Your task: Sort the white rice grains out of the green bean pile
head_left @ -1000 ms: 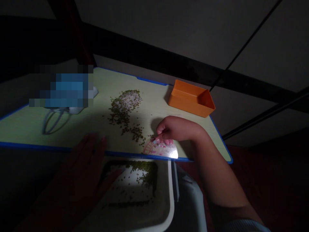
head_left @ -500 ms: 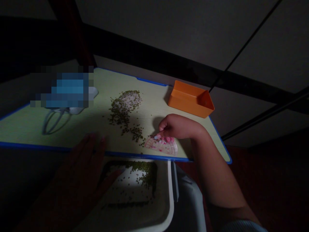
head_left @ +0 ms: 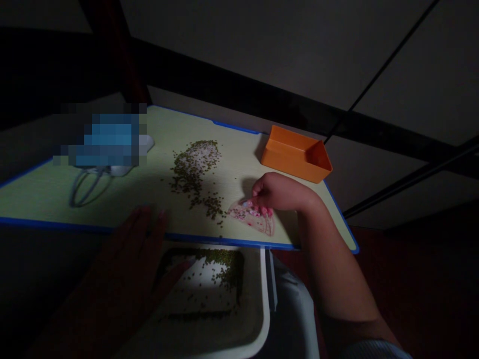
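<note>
My right hand [head_left: 276, 192] pinches a clear pink-printed protractor [head_left: 258, 223], which is held close over the board near its front edge. Left of the protractor lies a loose pile of green beans mixed with white grains [head_left: 196, 162], with a trail of beans reaching toward it. In deep shadow, my left hand [head_left: 130, 249] is open, its fingers stretched to the front edge of the board and its thumb over a white tub [head_left: 264, 319]. Green beans [head_left: 224, 264] lie in that tub, mostly along its far side.
An orange box [head_left: 288, 159] stands at the back right of the pale, blue-rimmed board [head_left: 130, 192]. At the left are a blurred-out blue thing [head_left: 112, 139] and a looped cord [head_left: 88, 189]. Cabinet panels [head_left: 262, 60] rise behind.
My right hand has shifted slightly up and the protractor has tilted and moved a little away from the beans. My left hand stays put.
</note>
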Motion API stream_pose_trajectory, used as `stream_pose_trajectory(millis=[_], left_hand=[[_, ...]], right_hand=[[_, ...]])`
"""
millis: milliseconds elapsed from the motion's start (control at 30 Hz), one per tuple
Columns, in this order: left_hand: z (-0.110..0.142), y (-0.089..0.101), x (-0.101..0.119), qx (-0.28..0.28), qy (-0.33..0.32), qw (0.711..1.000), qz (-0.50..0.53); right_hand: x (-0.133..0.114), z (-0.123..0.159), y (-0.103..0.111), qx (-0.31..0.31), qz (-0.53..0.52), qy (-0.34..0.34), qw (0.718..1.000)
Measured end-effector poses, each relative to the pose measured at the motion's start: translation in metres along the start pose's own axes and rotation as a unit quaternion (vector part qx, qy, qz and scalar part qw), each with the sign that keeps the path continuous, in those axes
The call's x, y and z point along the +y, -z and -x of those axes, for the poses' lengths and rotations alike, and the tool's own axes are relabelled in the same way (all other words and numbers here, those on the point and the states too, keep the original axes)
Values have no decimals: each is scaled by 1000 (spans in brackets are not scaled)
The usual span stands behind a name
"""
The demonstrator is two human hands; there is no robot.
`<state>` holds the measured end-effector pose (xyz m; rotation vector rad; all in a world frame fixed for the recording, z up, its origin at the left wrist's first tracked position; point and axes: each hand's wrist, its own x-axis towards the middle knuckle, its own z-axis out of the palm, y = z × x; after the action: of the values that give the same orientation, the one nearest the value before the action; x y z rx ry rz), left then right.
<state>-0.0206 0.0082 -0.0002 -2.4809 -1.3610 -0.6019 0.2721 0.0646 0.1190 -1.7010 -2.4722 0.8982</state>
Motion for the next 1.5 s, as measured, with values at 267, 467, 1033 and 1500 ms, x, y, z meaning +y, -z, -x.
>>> stream_pose_trajectory(millis=[267,467,1033,1500], left_hand=[[-2,1,1,-11,11,1000,-1],[-2,1,1,-4,15,1000,12],[-2,4,2,-17,15,1000,1],[-2,3,2,-15,10,1000,1]], right_hand=[[2,-6,-3,27,5,8,1000],[1,-9,-7,30,-15,28,999],[0,0,-1,-16,-50,35,998],[-3,-3,-7,-25,-33,77,996]])
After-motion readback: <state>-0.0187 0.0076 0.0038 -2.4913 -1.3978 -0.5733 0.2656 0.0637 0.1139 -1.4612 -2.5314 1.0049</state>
